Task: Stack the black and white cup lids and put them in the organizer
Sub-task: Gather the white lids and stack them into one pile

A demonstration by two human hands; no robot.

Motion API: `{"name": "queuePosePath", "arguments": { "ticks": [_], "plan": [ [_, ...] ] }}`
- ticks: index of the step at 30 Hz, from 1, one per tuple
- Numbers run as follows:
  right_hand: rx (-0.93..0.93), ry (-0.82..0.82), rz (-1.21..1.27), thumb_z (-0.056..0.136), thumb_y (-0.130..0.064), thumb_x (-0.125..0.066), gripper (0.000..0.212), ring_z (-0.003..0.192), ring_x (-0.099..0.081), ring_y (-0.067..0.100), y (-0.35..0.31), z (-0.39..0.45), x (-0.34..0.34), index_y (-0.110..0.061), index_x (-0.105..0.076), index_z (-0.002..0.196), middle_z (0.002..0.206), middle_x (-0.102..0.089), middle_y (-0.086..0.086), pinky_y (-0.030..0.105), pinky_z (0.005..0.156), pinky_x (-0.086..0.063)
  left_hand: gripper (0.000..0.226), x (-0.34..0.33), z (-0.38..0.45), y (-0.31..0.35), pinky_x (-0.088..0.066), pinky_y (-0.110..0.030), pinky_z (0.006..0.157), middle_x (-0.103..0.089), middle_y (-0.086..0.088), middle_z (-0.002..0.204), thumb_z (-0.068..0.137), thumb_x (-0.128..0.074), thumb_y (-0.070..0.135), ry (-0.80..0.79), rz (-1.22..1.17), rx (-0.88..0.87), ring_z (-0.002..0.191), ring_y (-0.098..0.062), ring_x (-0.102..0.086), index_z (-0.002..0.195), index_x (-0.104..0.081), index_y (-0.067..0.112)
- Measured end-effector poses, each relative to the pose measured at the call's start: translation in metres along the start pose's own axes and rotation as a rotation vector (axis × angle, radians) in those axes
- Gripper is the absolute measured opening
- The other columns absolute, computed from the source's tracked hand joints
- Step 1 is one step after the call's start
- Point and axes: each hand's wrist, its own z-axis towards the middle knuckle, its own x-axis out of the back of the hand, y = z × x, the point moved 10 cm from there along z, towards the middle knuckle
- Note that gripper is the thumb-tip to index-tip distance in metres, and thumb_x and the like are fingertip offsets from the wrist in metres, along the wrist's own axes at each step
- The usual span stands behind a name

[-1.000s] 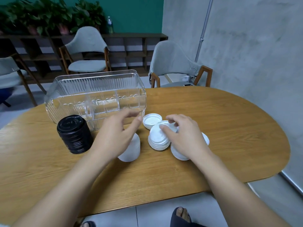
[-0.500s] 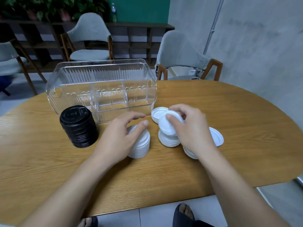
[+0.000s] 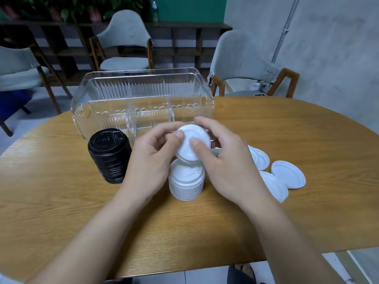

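Both hands hold one white lid, tilted, just above the white lid stack at the table's middle. My left hand pinches its left rim, and my right hand grips its right side with the thumb on top. A tall stack of black lids stands to the left. Behind them the clear ribbed organizer holds no lids. Three loose white lids lie on the table to the right; one is partly hidden by my right forearm.
The oval wooden table has its near edge close to me. Grey chairs stand behind the table, with dark shelving and plants farther back. A concrete wall runs along the right.
My right hand carried a white lid leftward over the white stack. My left hand lifted off the stack and took hold of the lid's other side.
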Motion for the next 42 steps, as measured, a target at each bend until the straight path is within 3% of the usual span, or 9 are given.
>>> {"name": "queuePosePath", "arguments": {
  "ticks": [3,8,12,14,17,21,25,33,42],
  "plan": [
    [0.086,-0.021,-0.098,0.095,-0.038,-0.085,0.072,0.146,-0.047,-0.002,-0.013,-0.012,-0.008,-0.029,-0.052,0.158,0.158,-0.05,-0.02,0.021,0.12,-0.039,0.021,0.009,0.001,-0.005,-0.061,-0.038,0.095,-0.08,-0.022,0.111,0.113,-0.066,0.016,0.077,-0.052,0.038,0.1,-0.016,-0.074,0.128,-0.079,0.011],
    [0.184,0.128,-0.168,0.086,-0.038,-0.094,0.078,0.138,-0.051,0.0,-0.02,-0.018,-0.003,-0.018,-0.059,0.153,0.15,-0.053,-0.01,0.014,0.112,-0.042,0.022,0.006,-0.008,-0.003,-0.063,-0.028,0.095,-0.085,-0.005,0.115,0.113,-0.064,0.015,0.089,-0.114,0.073,0.107,-0.017,-0.08,0.129,-0.078,0.009],
    [0.134,0.096,-0.062,0.086,-0.039,-0.094,0.078,0.144,-0.052,0.005,-0.006,-0.024,0.0,-0.022,-0.061,0.154,0.15,-0.054,-0.017,0.024,0.117,-0.044,0.022,0.011,-0.012,0.0,-0.06,-0.049,0.108,-0.083,-0.002,0.122,0.112,-0.069,0.022,0.037,0.105,-0.038,0.117,-0.022,-0.077,0.131,-0.077,0.016],
    [0.068,0.051,0.003,0.086,-0.042,-0.092,0.076,0.146,-0.052,0.007,0.004,-0.027,0.001,-0.026,-0.062,0.154,0.15,-0.054,-0.022,0.029,0.118,-0.045,0.037,0.008,-0.016,-0.008,-0.053,-0.053,0.117,-0.076,0.006,0.139,0.108,-0.074,0.037,-0.039,0.204,-0.058,0.135,-0.021,-0.069,0.142,-0.071,0.023],
    [0.011,0.015,0.053,0.088,-0.044,-0.089,0.07,0.144,-0.054,0.01,0.017,-0.029,0.005,-0.031,-0.062,0.152,0.149,-0.055,-0.022,0.037,0.118,-0.048,0.086,0.002,-0.027,-0.033,-0.043,-0.054,0.127,-0.059,0.011,0.161,0.087,-0.086,0.063,-0.174,0.197,0.04,0.154,-0.018,-0.053,0.162,-0.052,0.037],
    [-0.009,-0.026,0.029,0.092,-0.042,-0.086,0.065,0.143,-0.055,0.011,0.025,-0.031,0.006,-0.035,-0.061,0.151,0.147,-0.053,-0.023,0.037,0.117,-0.049,0.121,-0.003,-0.042,-0.053,-0.044,-0.036,0.128,-0.054,0.019,0.16,0.066,-0.107,0.051,-0.243,0.27,0.123,0.152,-0.001,-0.05,0.165,-0.039,0.044],
    [-0.026,-0.111,0.027,0.093,-0.04,-0.086,0.065,0.147,-0.051,0.006,0.027,-0.031,-0.005,-0.036,-0.059,0.153,0.15,-0.055,-0.026,0.038,0.121,-0.046,0.119,-0.001,-0.04,-0.056,-0.046,-0.025,0.122,-0.062,0.02,0.149,0.063,-0.109,0.039,-0.203,0.264,0.119,0.144,0.001,-0.057,0.161,-0.041,0.039],
    [-0.051,-0.223,-0.052,0.09,-0.041,-0.088,0.067,0.141,-0.048,-0.013,0.025,-0.035,-0.02,-0.046,-0.06,0.15,0.144,-0.06,-0.037,0.022,0.119,-0.04,0.124,-0.005,-0.038,-0.055,-0.047,-0.04,0.125,-0.073,0.011,0.139,0.073,-0.106,0.031,-0.253,0.246,0.077,0.137,-0.01,-0.067,0.171,-0.03,0.038],
    [-0.091,-0.253,-0.055,0.084,-0.04,-0.093,0.07,0.139,-0.055,-0.008,0.031,-0.034,-0.015,-0.052,-0.063,0.146,0.139,-0.065,-0.039,0.035,0.12,-0.046,0.124,-0.009,-0.041,-0.052,-0.046,-0.037,0.125,-0.067,0.02,0.148,0.08,-0.103,0.031,-0.283,0.296,0.033,0.14,-0.002,-0.063,0.174,-0.023,0.04]
  ]
}}
